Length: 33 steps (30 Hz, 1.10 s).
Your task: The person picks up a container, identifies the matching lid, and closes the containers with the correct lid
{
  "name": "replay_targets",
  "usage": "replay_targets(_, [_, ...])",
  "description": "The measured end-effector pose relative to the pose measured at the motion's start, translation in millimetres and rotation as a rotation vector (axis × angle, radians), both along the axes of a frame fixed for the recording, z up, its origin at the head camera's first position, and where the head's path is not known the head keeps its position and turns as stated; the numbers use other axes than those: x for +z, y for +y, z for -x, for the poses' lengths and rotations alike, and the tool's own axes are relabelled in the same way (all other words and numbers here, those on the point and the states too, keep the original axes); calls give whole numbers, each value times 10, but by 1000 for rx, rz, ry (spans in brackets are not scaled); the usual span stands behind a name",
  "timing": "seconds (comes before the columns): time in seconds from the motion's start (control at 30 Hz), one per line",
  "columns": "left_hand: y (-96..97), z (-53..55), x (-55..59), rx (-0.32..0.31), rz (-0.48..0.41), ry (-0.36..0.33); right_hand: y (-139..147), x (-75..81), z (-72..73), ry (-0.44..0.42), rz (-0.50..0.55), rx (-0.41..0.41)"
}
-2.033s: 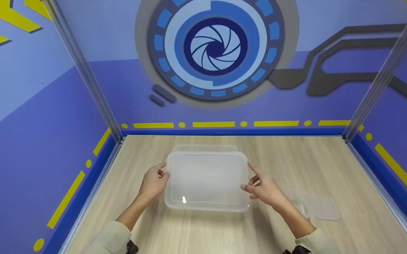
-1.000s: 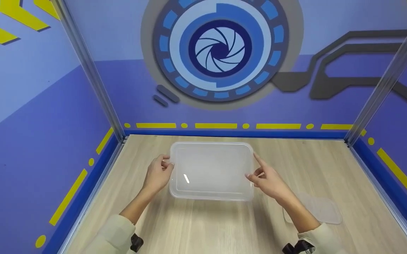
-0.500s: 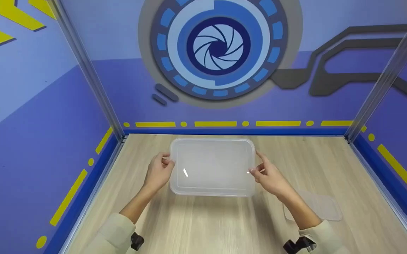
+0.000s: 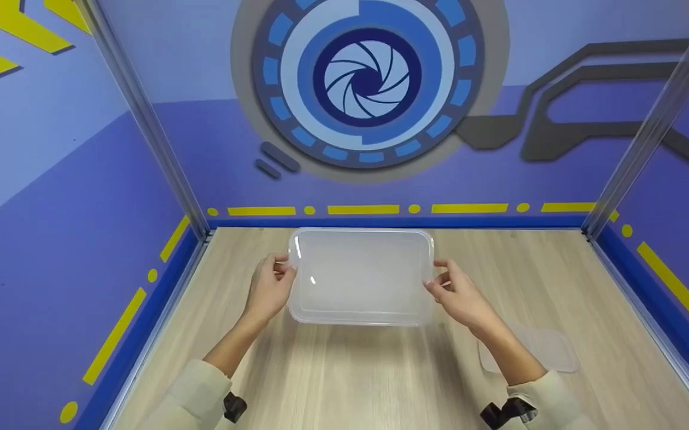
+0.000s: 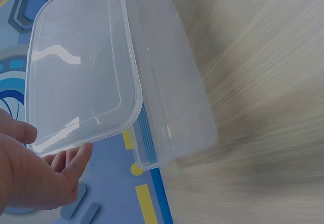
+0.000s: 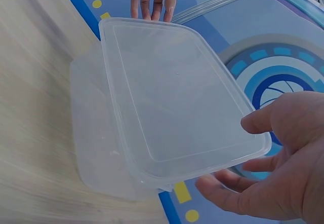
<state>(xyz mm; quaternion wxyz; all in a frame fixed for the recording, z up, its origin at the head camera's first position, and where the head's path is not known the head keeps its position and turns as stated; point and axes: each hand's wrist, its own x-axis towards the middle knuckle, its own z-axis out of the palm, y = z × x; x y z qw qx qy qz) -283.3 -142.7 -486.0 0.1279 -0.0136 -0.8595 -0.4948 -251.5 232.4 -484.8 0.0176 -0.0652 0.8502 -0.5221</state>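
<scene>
A clear rectangular plastic lid is held level-to-tilted between both hands. My left hand pinches its left short edge, and in the left wrist view the thumb lies near a corner with the fingers beneath. At the opposite short edge my right hand grips it, thumb on top and fingers under, as the right wrist view shows. Below the lid stands a clear food container on the table, also visible as a pale container wall in the right wrist view. From the head view the lid hides most of it.
On the wooden table, a flat clear plastic piece lies at the right, partly hidden by the right forearm. A blue patterned back wall and metal corner posts enclose the table.
Both hands have carried the lid away from the body, toward the back wall. The rim seen behind the lid two seconds ago is now covered by it.
</scene>
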Motion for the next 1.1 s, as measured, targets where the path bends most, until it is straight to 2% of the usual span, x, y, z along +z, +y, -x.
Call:
replay_targets(0.4, [-2,-14,7,17,-4,5,16,33,3,3,-24,-16])
replay_targets(1.1, [-28,-60,6,37,-50,25,-17,52,-22,42,5,-8])
